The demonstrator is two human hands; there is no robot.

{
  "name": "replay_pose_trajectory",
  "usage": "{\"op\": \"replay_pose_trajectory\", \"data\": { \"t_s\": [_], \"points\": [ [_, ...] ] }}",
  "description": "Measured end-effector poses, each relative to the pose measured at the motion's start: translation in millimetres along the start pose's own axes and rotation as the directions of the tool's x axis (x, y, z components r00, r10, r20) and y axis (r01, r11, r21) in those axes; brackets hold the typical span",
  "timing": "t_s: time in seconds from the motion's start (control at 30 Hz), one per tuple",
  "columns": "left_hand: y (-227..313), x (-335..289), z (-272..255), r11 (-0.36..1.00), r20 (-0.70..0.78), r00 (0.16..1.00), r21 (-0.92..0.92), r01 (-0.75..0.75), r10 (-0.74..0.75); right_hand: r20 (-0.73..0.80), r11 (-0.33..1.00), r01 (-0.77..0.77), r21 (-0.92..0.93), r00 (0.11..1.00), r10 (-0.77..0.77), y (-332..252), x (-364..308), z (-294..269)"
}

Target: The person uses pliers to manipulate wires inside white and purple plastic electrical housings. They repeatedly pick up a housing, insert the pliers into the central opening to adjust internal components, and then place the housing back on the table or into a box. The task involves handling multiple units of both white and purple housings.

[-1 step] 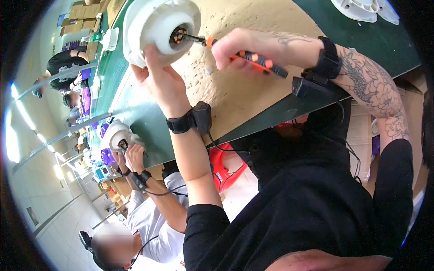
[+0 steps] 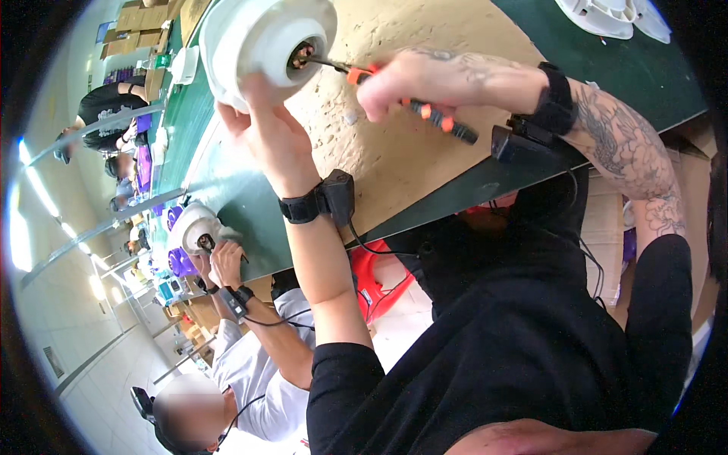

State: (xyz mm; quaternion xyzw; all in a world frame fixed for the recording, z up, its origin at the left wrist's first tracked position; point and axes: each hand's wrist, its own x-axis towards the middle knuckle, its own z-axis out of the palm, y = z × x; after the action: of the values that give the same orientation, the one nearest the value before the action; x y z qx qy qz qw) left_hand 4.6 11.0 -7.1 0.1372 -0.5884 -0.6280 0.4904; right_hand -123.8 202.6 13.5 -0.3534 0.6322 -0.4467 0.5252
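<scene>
White and rounded, the housing (image 2: 254,49) is up at the top edge of my view, tilted beside the brown sheet (image 2: 409,174) that covers part of the green table (image 2: 644,87). Its round opening, with copper-coloured pieces (image 2: 302,54) inside, is turned toward the right hand (image 2: 398,85). I see the left hand (image 2: 273,144) gripping the housing from its near side, thumb against it, some fingers hidden. The right hand is closed around the orange-and-black handles of 1 pair of pliers (image 2: 444,123); their metal nose reaches the opening, and I cannot tell whether it touches anything inside. Off to the left, a co-worker's 2 hands (image 2: 225,264) hold a similar white part (image 2: 199,226).
</scene>
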Motion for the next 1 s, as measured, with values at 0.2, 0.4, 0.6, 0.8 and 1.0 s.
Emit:
{"op": "replay_pose_trajectory", "data": {
  "t_s": [0.2, 0.4, 0.6, 0.8, 1.0],
  "points": [
    [-2.4, 3.3, -2.8, 0.985, 0.128, 0.983, 0.1, -0.141, 0.128, -0.277, 0.816, 0.102, -0.57, 0.91, -0.308, -1.0, 1.7, -11.6],
    [-1.3, -2.8, -0.3, 0.994, 0.075, 0.996, -0.092, 0.064, -0.057, 0.131, 0.884, 0.248, 0.397, 0.938, -0.322, 29.1, 21.6, 1.0],
    [-7.4, 7.6, -9.2, 0.999, 0.149, 0.989, 0.037, -0.011, 0.006, -0.216, 0.866, 0.184, -0.465, 0.925, -0.312, 6.1, 4.9, -3.1],
    [-10.5, 9.2, -13.3, 0.966, 0.187, 0.978, 0.224, -0.13, 0.088, -0.233, 0.843, 0.114, -0.525, 0.934, -0.271, 14.2, 12.0, -6.2],
    [-6.5, -2.3, -6.3, 0.976, 0.06, 0.99, -0.167, 0.138, -0.13, 0.199, 0.804, 0.099, 0.586, 0.945, -0.261, 26.2, 13.5, 8.0]
  ]
}}
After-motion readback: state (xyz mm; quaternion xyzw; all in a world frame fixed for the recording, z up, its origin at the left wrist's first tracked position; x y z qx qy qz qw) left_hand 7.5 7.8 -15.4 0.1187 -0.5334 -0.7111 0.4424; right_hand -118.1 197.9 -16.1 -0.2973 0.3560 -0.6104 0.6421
